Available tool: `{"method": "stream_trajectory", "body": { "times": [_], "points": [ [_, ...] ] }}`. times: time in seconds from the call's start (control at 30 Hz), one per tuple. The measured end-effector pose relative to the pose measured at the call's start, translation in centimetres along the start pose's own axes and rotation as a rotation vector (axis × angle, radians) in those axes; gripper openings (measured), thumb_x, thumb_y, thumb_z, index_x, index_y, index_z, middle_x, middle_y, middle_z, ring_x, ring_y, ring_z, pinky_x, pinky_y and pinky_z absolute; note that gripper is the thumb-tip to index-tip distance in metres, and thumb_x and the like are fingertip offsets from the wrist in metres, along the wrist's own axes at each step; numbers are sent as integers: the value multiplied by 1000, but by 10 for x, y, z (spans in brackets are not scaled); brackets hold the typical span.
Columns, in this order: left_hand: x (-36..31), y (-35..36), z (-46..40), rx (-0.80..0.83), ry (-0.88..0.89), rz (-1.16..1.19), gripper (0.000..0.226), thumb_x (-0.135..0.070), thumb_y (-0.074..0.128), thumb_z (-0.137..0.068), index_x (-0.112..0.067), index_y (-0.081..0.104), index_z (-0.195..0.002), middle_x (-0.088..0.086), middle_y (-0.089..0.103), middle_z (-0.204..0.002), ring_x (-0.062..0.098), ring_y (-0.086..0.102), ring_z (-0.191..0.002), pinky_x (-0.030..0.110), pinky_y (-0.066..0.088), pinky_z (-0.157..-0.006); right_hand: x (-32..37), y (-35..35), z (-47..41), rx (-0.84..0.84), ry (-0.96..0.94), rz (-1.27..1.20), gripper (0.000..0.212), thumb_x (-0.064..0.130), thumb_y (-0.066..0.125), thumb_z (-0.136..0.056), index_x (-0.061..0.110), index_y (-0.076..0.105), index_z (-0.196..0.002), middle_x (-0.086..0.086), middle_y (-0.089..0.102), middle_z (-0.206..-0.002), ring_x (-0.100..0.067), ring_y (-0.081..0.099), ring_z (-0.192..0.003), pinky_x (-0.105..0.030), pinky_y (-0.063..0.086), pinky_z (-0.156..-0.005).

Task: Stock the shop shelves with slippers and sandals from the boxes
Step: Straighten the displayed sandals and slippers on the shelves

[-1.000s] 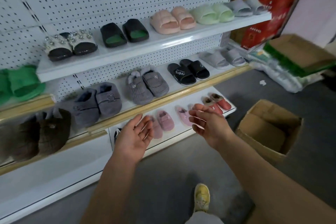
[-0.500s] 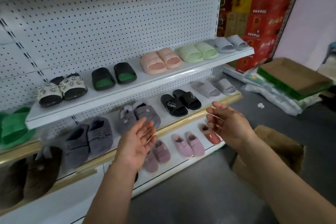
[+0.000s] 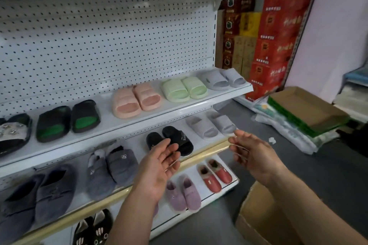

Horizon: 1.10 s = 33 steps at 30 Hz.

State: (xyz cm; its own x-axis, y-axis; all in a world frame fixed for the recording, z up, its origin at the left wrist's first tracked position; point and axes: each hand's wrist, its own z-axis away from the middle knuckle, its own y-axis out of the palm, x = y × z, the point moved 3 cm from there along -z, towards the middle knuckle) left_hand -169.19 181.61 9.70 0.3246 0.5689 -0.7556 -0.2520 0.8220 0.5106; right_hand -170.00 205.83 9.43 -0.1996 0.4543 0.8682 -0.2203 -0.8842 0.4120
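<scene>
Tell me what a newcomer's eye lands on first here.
Two bare hands, left hand and right hand, are raised empty, palms inward, before the white pegboard shelves. Behind them sit pastel slides: a pink pair beside a light green pair on the upper shelf. At right, red cartons are stacked against the wall.

We face a white pegboard back panel that fills the left and far side of the view, with white metal shelves stepping out from it, the lower ones edged in a yellowish strip. To the right of the unit we see stacked red and yellow cartons against a pale lilac wall, all in flat, even light. The dark grey floor runs below, carrying a heap of white plastic-wrapped bundles topped by a flat cardboard tray.
</scene>
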Motion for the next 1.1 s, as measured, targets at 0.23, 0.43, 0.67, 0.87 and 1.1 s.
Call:
{"method": "stream_trajectory", "body": {
  "times": [0.23, 0.43, 0.67, 0.87, 1.1],
  "points": [
    [-4, 43, -48, -11, 29, -58, 21, -19, 60, -91, -10, 67, -109, 10, 73, -99, 22, 64, -86, 34, 52, -75, 26, -19, -55, 24, 9, -13, 27, 8, 59, -90, 11, 60, -117, -8, 71, -94, -19, 63, -77, -30, 46, -66],
    [-22, 84, -114, 46, 79, -118, 22, -21, 62, -91, -11, 67, -110, 9, 73, -96, 21, 64, -82, 34, 52, -77, 51, -9, -128, 42, -27, 18, 19, 10, 60, -90, 14, 62, -108, -8, 72, -93, -19, 65, -75, -29, 48, -65],
    [-58, 158, -203, 214, 136, -333, 23, -22, 62, -92, -13, 64, -113, 4, 73, -92, 17, 66, -75, 32, 51, -71, 97, 5, -227, 60, -73, 133, 21, 7, 58, -91, 11, 61, -112, -7, 70, -86, -20, 64, -71, -29, 46, -64],
    [-83, 223, -272, 276, 195, -591, 14, -16, 58, -95, -15, 62, -109, 4, 69, -92, 16, 64, -73, 27, 50, -64, 134, 8, -296, 52, -126, 303, 23, 5, 59, -90, 10, 61, -113, -9, 69, -91, -17, 64, -68, -25, 48, -57],
    [-77, 257, -314, 259, 279, -791, 46, -17, 66, -90, -15, 50, -134, 7, 59, -120, 17, 62, -101, 31, 53, -84, 190, -32, -349, -7, -310, 717, 38, 0, 68, -84, 10, 58, -120, -9, 61, -108, -21, 61, -92, -32, 50, -71]
  ]
}}
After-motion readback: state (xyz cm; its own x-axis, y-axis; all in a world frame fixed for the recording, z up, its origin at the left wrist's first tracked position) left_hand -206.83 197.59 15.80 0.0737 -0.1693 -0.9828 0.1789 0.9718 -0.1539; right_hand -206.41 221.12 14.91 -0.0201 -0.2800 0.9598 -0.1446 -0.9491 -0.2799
